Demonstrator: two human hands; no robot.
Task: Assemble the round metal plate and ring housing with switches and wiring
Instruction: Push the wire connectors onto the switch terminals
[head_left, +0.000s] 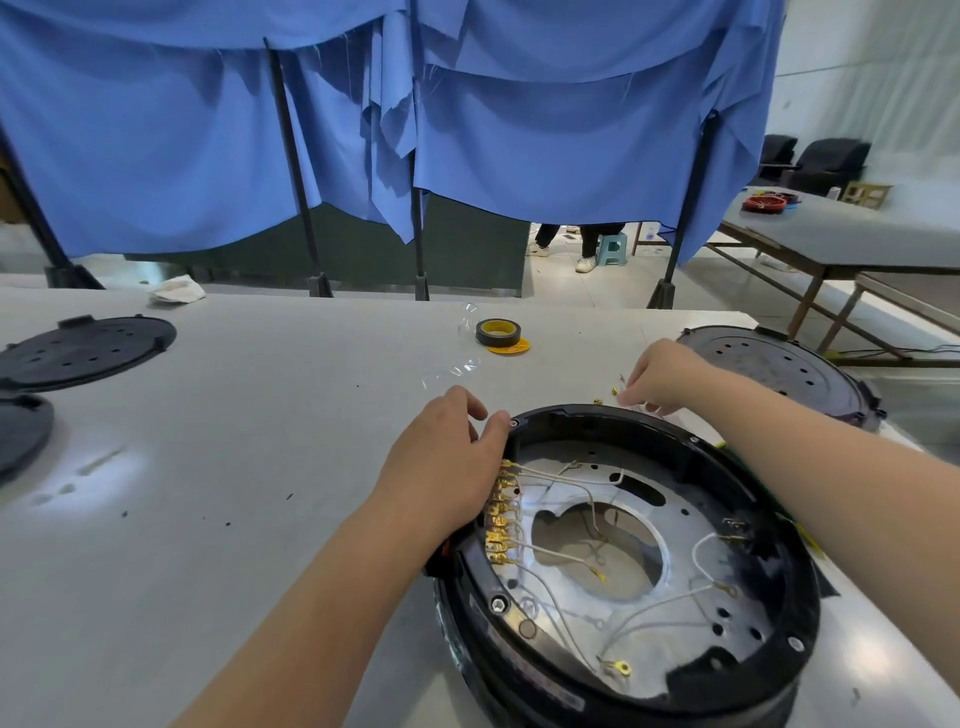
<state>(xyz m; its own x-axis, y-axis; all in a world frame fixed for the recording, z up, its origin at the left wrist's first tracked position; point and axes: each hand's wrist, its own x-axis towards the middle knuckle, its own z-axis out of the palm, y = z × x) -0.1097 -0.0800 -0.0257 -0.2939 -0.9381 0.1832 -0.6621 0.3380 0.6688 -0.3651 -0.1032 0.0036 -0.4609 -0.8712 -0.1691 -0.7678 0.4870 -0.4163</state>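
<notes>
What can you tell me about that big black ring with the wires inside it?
The black ring housing looks like plastic and lies flat on the grey table, open side up. Inside sits a round metal plate with a large central hole, thin white wires and a row of brass terminals along its left. The left hand rests on its rim.

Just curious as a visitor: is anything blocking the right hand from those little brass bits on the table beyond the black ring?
Nothing visible. The right hand is already down at the small brass terminals on the table, just beyond the ring housing.
</notes>
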